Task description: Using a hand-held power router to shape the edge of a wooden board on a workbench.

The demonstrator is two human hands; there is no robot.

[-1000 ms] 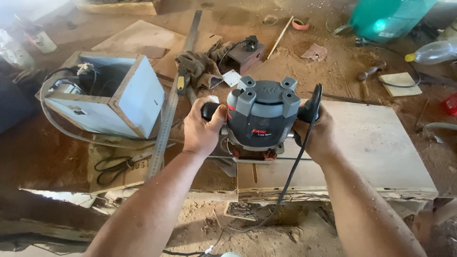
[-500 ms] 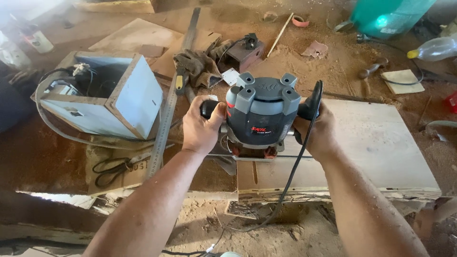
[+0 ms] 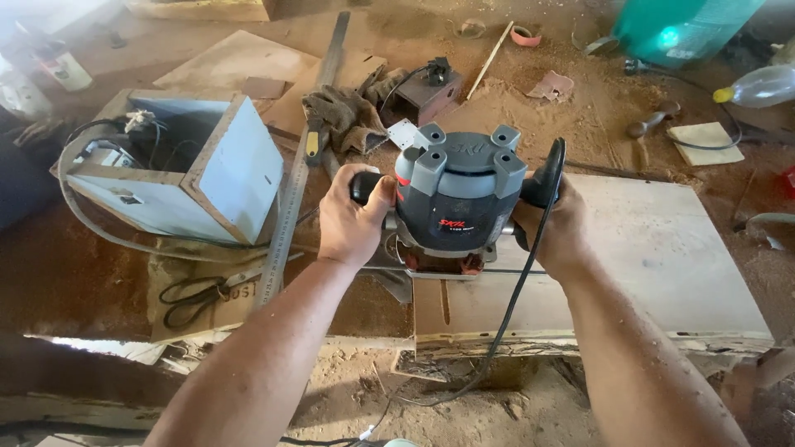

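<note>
1. The left hand (image 3: 354,222) is curled tight around the black left handle of a grey plunge router (image 3: 458,199); the thumb lies over the grip's end and the fingers wrap around it.
2. The right hand (image 3: 553,225) is closed in the same way around the router's right handle, its fingers hidden behind the grip.
3. The router stands upright between the two hands, its base resting on a pale wooden board (image 3: 646,265) near the board's left edge.
4. A black power cord (image 3: 522,290) runs from the right handle down over the board's near edge and hangs toward the sawdust-covered floor (image 3: 364,397).
5. The board lies on the desk (image 3: 74,281), which is dusted with sawdust.
6. Left of the left hand a long metal ruler (image 3: 296,186) lies along the desk, and beyond it sits an open light-blue wooden box (image 3: 224,178) with wires inside.
7. Just beyond the router a brown rag (image 3: 344,116) is bunched up beside a small dark wooden block (image 3: 426,95).
8. Farthest off, at the upper right, stand a green container (image 3: 671,29) and a clear plastic bottle (image 3: 758,84) lying on its side.
</note>
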